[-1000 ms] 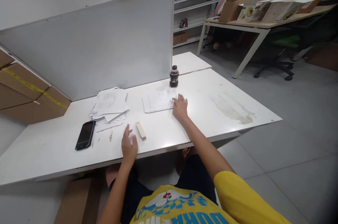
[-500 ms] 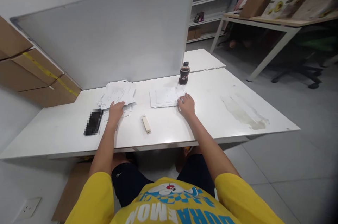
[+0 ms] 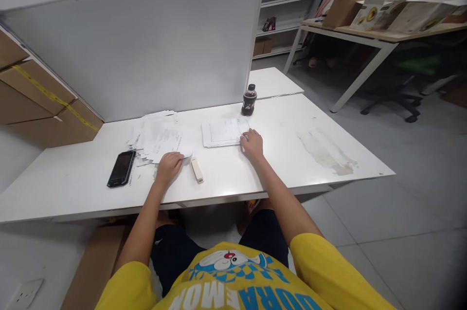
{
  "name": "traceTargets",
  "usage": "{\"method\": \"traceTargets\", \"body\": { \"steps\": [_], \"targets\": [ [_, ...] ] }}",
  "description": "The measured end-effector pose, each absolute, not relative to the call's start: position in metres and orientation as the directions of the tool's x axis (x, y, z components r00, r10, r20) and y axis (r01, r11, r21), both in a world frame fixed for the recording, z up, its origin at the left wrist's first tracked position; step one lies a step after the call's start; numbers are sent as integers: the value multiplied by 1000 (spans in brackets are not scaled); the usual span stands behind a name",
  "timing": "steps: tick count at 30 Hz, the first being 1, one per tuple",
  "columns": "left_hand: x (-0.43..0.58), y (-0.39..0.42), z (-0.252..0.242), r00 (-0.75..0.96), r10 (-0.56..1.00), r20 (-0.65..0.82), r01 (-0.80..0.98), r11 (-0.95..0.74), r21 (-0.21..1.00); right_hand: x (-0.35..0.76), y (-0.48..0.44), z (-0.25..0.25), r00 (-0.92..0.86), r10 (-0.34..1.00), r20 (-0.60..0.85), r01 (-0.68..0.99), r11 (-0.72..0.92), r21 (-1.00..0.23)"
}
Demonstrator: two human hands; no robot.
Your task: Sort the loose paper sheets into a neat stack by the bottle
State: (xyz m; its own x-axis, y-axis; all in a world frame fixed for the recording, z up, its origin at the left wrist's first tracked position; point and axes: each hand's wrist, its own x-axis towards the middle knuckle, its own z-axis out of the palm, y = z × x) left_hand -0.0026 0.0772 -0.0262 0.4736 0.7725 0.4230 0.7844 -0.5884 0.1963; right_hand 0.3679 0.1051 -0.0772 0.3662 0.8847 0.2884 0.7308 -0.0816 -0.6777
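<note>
On the white table (image 3: 277,159), now pinching a sheet (image 3: 174,142) with the left hand (image 3: 170,167), drawn nearer across the loose pile (image 3: 157,117); still touching the neat stack (image 3: 221,131) with the right hand (image 3: 252,143), gripping or not, cannot tell.

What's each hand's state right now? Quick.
Left hand: closed on the edge of a loose sheet.
Right hand: at the right edge of the paper stack; grip cannot be told.

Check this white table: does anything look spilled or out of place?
Yes. A grayish-brown smear marks the table right of the right hand, unlike the plain white around it; whether it's wet, I can't tell. The left pile of papers also looks askew, its edges uneven.
</note>
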Motion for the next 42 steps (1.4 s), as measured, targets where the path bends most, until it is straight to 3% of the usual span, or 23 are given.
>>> {"method": "traceTargets", "body": {
  "steps": [12, 19, 24, 26, 29, 31, 33, 35, 37, 42],
  "targets": [
    [7, 52, -40, 448, 775, 446, 814, -560, 155, 374, 103, -77, 341, 881, 327, 740, -37, -672],
    [4, 55, -40, 479, 823, 305, 835, -534, 131, 377, 101, -76, 345, 845, 408, 688, 68, -723],
    [1, 51, -45, 400, 816, 416, 848, -502, 169, 376, 100, -72, 356, 846, 396, 674, 60, -736],
    [0, 52, -43, 240, 834, 497, 887, -397, 238, 375, 101, -70, 357, 849, 389, 678, 51, -733],
    [-6, 70, -28, -188, 803, 566, 883, -113, 455, 374, 102, -67, 366, 849, 380, 689, 27, -724],
    [-14, 95, -10, -451, 727, 518, 784, 46, 618, 374, 102, -66, 368, 848, 382, 699, 19, -715],
    [-26, 126, 14, -601, 675, 428, 621, 57, 782, 374, 102, -66, 365, 850, 380, 698, 21, -716],
    [-38, 155, 38, -659, 684, 312, 363, -74, 929, 374, 102, -66, 376, 852, 364, 677, 16, -736],
    [-50, 175, 57, -641, 730, 239, 225, -119, 967, 374, 102, -66, 405, 850, 338, 646, -4, -764],
    [-64, 176, 61, -509, 849, 143, 109, -102, 989, 373, 103, -65, 446, 836, 320, 618, -29, -786]
  ]
}}
